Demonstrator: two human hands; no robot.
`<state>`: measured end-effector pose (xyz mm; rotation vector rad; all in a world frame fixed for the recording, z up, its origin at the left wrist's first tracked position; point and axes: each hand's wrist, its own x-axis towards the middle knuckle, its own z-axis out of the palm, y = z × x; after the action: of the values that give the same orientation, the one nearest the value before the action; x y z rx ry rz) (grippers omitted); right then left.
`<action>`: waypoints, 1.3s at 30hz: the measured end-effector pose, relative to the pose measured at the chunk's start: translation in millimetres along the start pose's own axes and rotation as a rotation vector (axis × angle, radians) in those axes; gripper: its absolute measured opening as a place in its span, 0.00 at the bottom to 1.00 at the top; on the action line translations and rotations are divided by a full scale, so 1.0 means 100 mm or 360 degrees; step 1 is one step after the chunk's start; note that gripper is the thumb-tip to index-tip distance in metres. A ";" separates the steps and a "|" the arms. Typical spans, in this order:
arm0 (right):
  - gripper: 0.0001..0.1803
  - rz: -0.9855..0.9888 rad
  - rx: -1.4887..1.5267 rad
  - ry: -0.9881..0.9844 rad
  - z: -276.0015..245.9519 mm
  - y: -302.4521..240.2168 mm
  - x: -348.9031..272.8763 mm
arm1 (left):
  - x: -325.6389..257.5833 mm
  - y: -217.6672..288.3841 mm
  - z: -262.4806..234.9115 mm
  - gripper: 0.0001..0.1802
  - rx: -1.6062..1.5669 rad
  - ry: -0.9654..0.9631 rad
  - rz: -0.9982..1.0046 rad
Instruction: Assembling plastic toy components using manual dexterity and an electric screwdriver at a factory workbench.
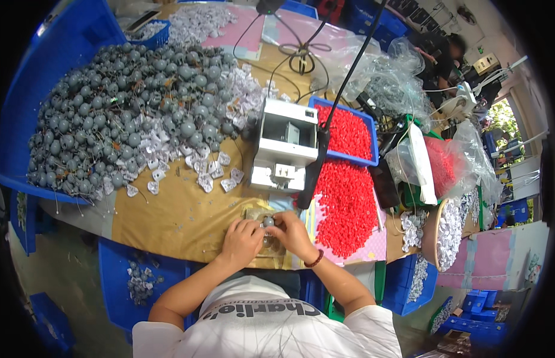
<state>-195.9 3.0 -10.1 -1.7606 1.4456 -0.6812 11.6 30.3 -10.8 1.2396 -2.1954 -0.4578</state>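
My left hand [243, 240] and my right hand [292, 234] meet at the near edge of the table. Between their fingertips is a small grey ball [268, 221], pinched by my right thumb and finger. The curled fingers of my left hand press in from the other side; what exactly they grip is partly hidden. Under both hands lies a clear, tape-like patch [271, 261] on the brown table cover. Just beyond my hands stands a white machine [280, 156] with an open recess.
At the left, a large heap of grey balls with wires [140, 95] spills from a blue bin [36, 77]. White plastic pieces [209, 170] lie beside it. Red parts [347, 206] are piled at the right, below a blue tray [373, 149]. A black stand [314, 179] rises beside the machine.
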 end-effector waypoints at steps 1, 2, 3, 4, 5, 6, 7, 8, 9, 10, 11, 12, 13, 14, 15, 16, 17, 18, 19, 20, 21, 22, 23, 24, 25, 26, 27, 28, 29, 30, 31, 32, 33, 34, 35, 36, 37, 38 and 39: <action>0.23 -0.0012 -0.0013 0.0035 0.02 -0.02 -0.01 | 0.04 0.02 0.00 0.21 0.0014 0.0026 -0.0041; 0.23 0.0007 -0.0032 0.0064 0.02 -0.04 -0.03 | 0.09 0.06 0.00 0.21 0.0019 0.0045 -0.0072; 0.24 -0.0017 -0.0054 0.0089 0.03 -0.04 -0.06 | 0.15 0.09 0.01 0.22 0.0027 0.0067 -0.0105; 0.24 -0.0039 -0.0076 0.0121 0.04 -0.04 -0.10 | 0.19 0.11 0.03 0.21 0.0056 0.0045 -0.0098; 0.25 -0.0064 -0.0098 0.0146 0.06 -0.04 -0.14 | 0.20 0.11 0.04 0.21 0.0087 0.0036 -0.0082; 0.25 -0.0122 -0.0089 0.0141 0.07 -0.01 -0.17 | 0.21 0.12 0.05 0.21 0.0118 0.0029 -0.0067; 0.25 -0.0185 -0.0095 0.0224 0.02 -0.03 -0.13 | 0.21 0.12 0.06 0.21 0.0151 0.0021 -0.0058; 0.25 -0.0250 -0.0107 0.0310 -0.04 -0.04 -0.09 | 0.20 0.11 0.07 0.21 0.0173 0.0016 -0.0054; 0.25 -0.0314 -0.0120 0.0399 -0.10 -0.06 -0.04 | 0.20 0.09 0.08 0.21 0.0180 0.0023 -0.0051; 0.25 -0.0401 -0.0209 0.0675 -0.22 -0.07 0.13 | 0.21 0.08 0.09 0.21 0.0192 0.0032 -0.0047; 0.25 -0.0445 -0.0347 0.0910 -0.32 -0.05 0.31 | 0.19 0.07 0.10 0.21 0.0185 0.0044 -0.0044; 0.25 -0.0462 -0.0485 0.1151 -0.42 -0.02 0.49 | 0.18 0.07 0.10 0.20 0.0187 0.0048 -0.0050; 0.25 -0.0372 -0.0405 0.1174 -0.45 0.12 0.63 | 0.19 0.08 0.10 0.20 0.0180 0.0051 -0.0043; 0.24 -0.0280 -0.0330 0.1199 -0.50 0.26 0.77 | 0.21 0.11 0.10 0.19 0.0174 0.0045 -0.0046; 0.23 -0.0124 0.0028 0.1029 -0.49 0.43 0.86 | 0.22 0.12 0.10 0.18 0.0170 0.0050 -0.0041; 0.23 -0.0067 0.0206 0.0912 -0.51 0.50 0.91 | 0.21 0.12 0.09 0.18 0.0174 0.0057 -0.0050; 0.23 0.0006 0.0378 0.0808 -0.54 0.57 0.94 | 0.21 0.12 0.10 0.18 0.0168 0.0069 -0.0048; 0.23 0.0086 0.0542 0.0720 -0.59 0.64 0.98 | 0.22 0.12 0.11 0.18 0.0162 0.0085 -0.0036; 0.24 0.0140 0.0650 0.0744 -0.58 0.67 0.94 | 0.21 0.10 0.12 0.19 0.0159 0.0099 -0.0032; 0.27 0.0080 0.0691 0.0858 -0.57 0.54 0.89 | 0.20 0.08 0.13 0.20 0.0157 0.0110 -0.0031; 0.29 -0.0090 0.0675 0.1043 -0.58 0.42 0.86 | 0.20 0.07 0.13 0.21 0.0150 0.0107 -0.0044; 0.32 -0.0268 0.0676 0.1161 -0.62 0.17 0.81 | 0.18 0.06 0.14 0.21 0.0142 0.0100 -0.0060; 0.35 -0.0427 0.0762 0.1185 -0.68 -0.17 0.77 | 0.17 0.05 0.15 0.22 0.0132 0.0093 -0.0075; 0.39 -0.0590 0.0844 0.1194 -0.74 -0.52 0.73 | 0.16 0.06 0.14 0.22 0.0127 0.0085 -0.0092; 0.39 -0.0697 0.0917 0.1120 -0.81 -0.73 0.72 | 0.16 0.06 0.14 0.22 0.0114 0.0089 -0.0092; 0.39 -0.0739 0.1005 0.0967 -0.85 -0.84 0.74 | 0.16 0.06 0.14 0.21 0.0103 0.0092 -0.0093; 0.39 -0.0710 0.1052 0.0816 -0.89 -0.91 0.75 | 0.17 0.07 0.13 0.21 0.0079 0.0096 -0.0087; 0.39 -0.0680 0.1025 0.0762 -0.89 -0.95 0.79 | 0.19 0.09 0.11 0.19 0.0088 0.0115 -0.0072; 0.39 -0.0619 0.1064 0.0748 -0.85 -0.98 0.86 | 0.20 0.09 0.11 0.19 0.0089 0.0117 -0.0080; 0.39 -0.0722 0.0888 0.0726 -0.83 -0.91 0.96 | 0.20 0.09 0.12 0.18 0.0092 0.0117 -0.0086; 0.39 -0.0746 0.0928 0.0730 -0.80 -0.99 1.05 | 0.19 0.09 0.14 0.18 0.0078 0.0098 -0.0115; 0.40 -0.0766 0.0925 0.0738 -0.77 -0.98 1.14 | 0.19 0.08 0.15 0.18 0.0070 0.0085 -0.0126; 0.40 -0.0785 0.0922 0.0746 -0.74 -0.98 1.20 | 0.18 0.07 0.17 0.19 0.0059 0.0072 -0.0139; 0.38 -0.0726 0.1039 0.0733 -0.69 -1.00 1.25 | 0.18 0.06 0.18 0.21 0.0056 0.0067 -0.0144; 0.37 -0.0651 0.1044 0.0690 -0.66 -1.03 1.28 | 0.18 0.04 0.19 0.21 0.0057 0.0065 -0.0142; 0.35 -0.0576 0.1047 0.0647 -0.64 -1.06 1.31 | 0.18 0.03 0.19 0.22 0.0058 0.0064 -0.0139; 0.34 -0.0500 0.1046 0.0609 -0.64 -1.08 1.33 | 0.18 0.03 0.17 0.22 0.0062 0.0065 -0.0127; 0.32 -0.0483 0.0942 0.0572 -0.62 -1.01 1.39 | 0.19 0.04 0.16 0.22 0.0057 0.0067 -0.0120; 0.32 -0.0395 0.0860 0.0607 -0.57 -0.96 1.45 | 0.19 0.05 0.16 0.22 0.0050 0.0068 -0.0113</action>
<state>-153.3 -142.1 93.5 -1.4332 1.1292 -1.4521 -9.5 17.0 -14.2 1.3353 -2.1362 -0.4226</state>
